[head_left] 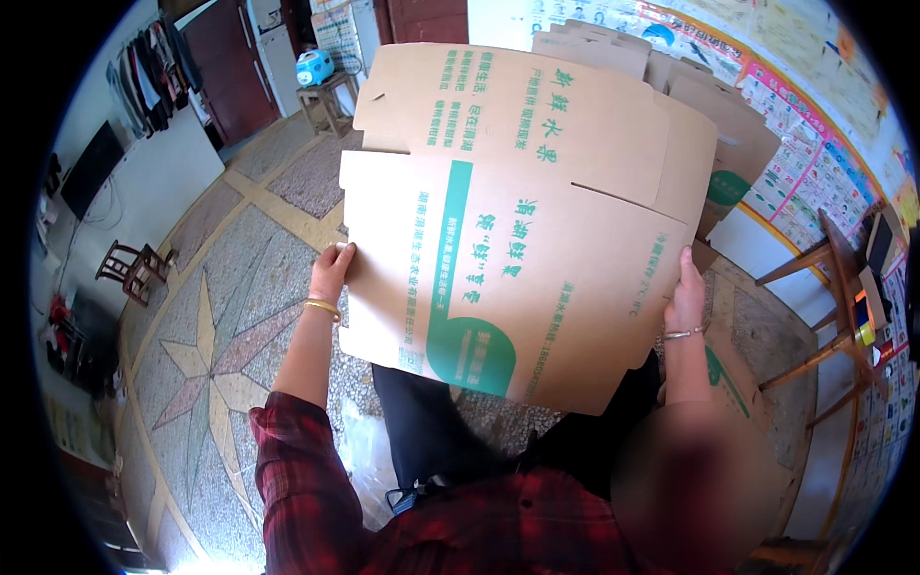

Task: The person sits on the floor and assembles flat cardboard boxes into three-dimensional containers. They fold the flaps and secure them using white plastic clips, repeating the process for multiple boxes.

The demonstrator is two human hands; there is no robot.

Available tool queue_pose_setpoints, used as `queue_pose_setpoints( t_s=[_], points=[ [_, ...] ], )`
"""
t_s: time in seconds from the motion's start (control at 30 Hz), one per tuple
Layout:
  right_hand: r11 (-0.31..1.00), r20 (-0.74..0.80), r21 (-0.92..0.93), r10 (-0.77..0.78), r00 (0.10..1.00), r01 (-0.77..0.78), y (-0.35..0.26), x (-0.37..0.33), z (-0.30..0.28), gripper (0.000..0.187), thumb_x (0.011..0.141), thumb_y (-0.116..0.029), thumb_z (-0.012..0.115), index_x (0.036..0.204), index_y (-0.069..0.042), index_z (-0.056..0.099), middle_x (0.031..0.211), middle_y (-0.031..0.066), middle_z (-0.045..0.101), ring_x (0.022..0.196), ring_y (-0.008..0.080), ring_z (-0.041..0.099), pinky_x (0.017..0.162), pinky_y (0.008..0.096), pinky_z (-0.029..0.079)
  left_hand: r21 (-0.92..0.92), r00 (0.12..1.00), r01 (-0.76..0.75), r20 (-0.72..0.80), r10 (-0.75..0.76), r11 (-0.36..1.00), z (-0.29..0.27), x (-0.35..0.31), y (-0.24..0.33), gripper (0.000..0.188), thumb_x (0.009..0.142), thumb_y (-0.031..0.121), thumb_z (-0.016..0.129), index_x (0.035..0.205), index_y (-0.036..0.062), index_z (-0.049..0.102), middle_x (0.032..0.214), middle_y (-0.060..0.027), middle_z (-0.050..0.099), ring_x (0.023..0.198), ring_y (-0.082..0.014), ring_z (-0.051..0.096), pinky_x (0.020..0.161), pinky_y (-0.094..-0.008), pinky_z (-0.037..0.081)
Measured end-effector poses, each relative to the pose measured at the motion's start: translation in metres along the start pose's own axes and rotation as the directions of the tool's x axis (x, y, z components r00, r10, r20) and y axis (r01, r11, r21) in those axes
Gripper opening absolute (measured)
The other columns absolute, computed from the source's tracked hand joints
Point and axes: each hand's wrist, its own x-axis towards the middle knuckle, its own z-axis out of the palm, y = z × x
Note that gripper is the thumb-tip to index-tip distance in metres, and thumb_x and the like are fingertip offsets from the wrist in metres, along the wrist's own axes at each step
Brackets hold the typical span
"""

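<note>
A large flattened cardboard box, brown with green print and a green round mark, is held up in front of my body. My left hand grips its left edge, the thumb on the near face and the other fingers partly hidden. On the opposite edge my right hand holds on, its thumb lying along the board and its fingers mostly behind it. Slots cut the board into flaps near its far side. The board hides part of my legs and the floor beyond.
More cardboard pieces lean behind the board, against a poster-covered wall. Another printed cardboard piece lies low at right, near a wooden table. Clear plastic lies by my legs. A small wooden chair stands at left.
</note>
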Motion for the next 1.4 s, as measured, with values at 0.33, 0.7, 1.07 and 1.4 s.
queue_pose_setpoints(
  t_s=[0.33, 0.7, 1.07, 1.4],
  points=[
    [0.984, -0.015, -0.128, -0.124, 0.992, 0.121, -0.026, 0.01, 0.004, 0.034, 0.088, -0.027, 0.055, 0.102, 0.005, 0.059, 0.098, 0.0078, 0.062, 0.085, 0.0115, 0.057, 0.074, 0.0243, 0.046, -0.211, 0.998, 0.015, 0.068, -0.001, 0.977, 0.036, 0.008, -0.046, 0.067, 0.081, 0.023, 0.062, 0.134, -0.0027, 0.029, 0.116, -0.0181, 0.052, 0.102, -0.0197, 0.052, 0.085, -0.0277, 0.044],
    [0.813, 0.188, -0.503, -0.228, 0.955, 0.293, -0.025, 0.012, 0.066, 0.033, 0.087, -0.031, 0.056, 0.08, 0.001, 0.064, 0.072, 0.002, 0.061, 0.062, 0.0087, 0.053, 0.059, 0.0255, 0.043, 0.211, 0.972, -0.23, 0.004, 0.234, 0.95, 0.063, -0.022, 0.017, 0.065, 0.077, 0.021, 0.066, 0.131, -0.0004, 0.035, 0.122, -0.0206, 0.049, 0.11, -0.0294, 0.049, 0.094, -0.0361, 0.038],
    [0.241, 0.736, -0.64, -0.081, 0.673, 0.729, 0.046, -0.027, 0.144, 0.044, 0.086, -0.038, 0.049, 0.062, -0.002, 0.054, 0.064, 0.0149, 0.052, 0.062, 0.0335, 0.052, 0.059, 0.0425, 0.041, 0.332, 0.569, -0.814, 0.284, 0.772, 0.477, 0.107, -0.084, 0.142, 0.063, 0.066, 0.005, 0.069, 0.124, 0.0088, 0.045, 0.128, -0.0147, 0.041, 0.114, -0.0333, 0.043, 0.096, -0.0382, 0.038],
    [0.152, 0.715, -0.678, -0.09, 0.693, 0.719, 0.063, -0.029, 0.154, 0.039, 0.085, -0.036, 0.049, 0.064, -0.004, 0.057, 0.067, 0.0132, 0.056, 0.067, 0.0319, 0.057, 0.061, 0.0415, 0.045, -0.375, 0.958, -0.085, 0.223, 0.179, 0.923, 0.138, -0.106, 0.12, 0.09, 0.078, 0.034, 0.066, 0.136, -0.0084, 0.011, 0.14, -0.0252, 0.019, 0.13, -0.0311, 0.022, 0.104, -0.0375, 0.025]
  ],
)
